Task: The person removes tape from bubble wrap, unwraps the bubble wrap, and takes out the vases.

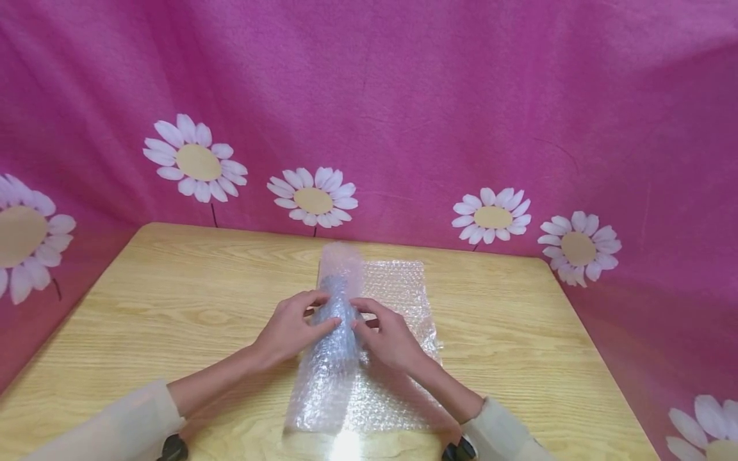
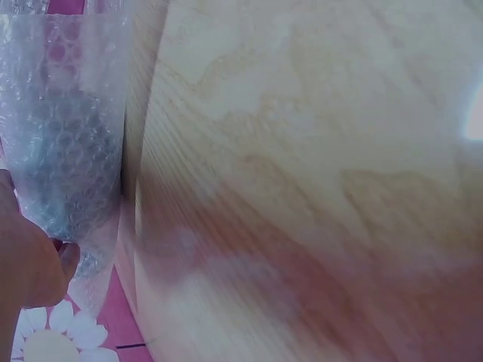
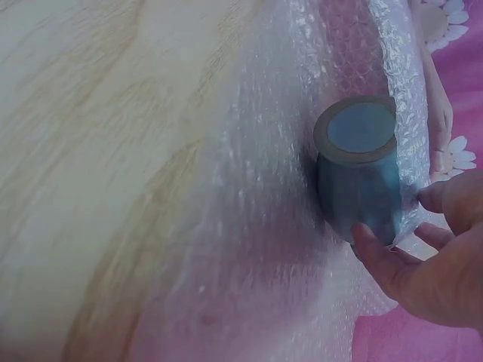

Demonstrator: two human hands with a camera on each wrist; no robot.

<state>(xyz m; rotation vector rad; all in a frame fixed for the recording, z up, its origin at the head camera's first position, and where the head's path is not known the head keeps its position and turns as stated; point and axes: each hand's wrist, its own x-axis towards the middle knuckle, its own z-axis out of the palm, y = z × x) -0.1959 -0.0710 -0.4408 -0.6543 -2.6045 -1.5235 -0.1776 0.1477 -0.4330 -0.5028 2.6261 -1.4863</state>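
Observation:
A blue-grey ceramic vase [image 3: 358,188] lies on a sheet of bubble wrap [image 1: 398,294], a flap of which is folded over it. Its round end with a brownish ring faces the near edge; the narrower end points away. Through the wrap in the left wrist view, the vase [image 2: 72,158] shows blurred. My left hand [image 1: 294,323] grips its left side, thumb on top of the wrap. From the right, my right hand [image 1: 389,330] holds it, with fingertips [image 3: 364,235] against the bare vase side and the wrap's edge. The vase's far side is hidden by wrap.
The wooden table [image 1: 202,294] carries the sheet, which spreads to the right of the vase and toward the near edge. Behind and beside the table hangs a pink cloth [image 1: 403,115] with white daisies.

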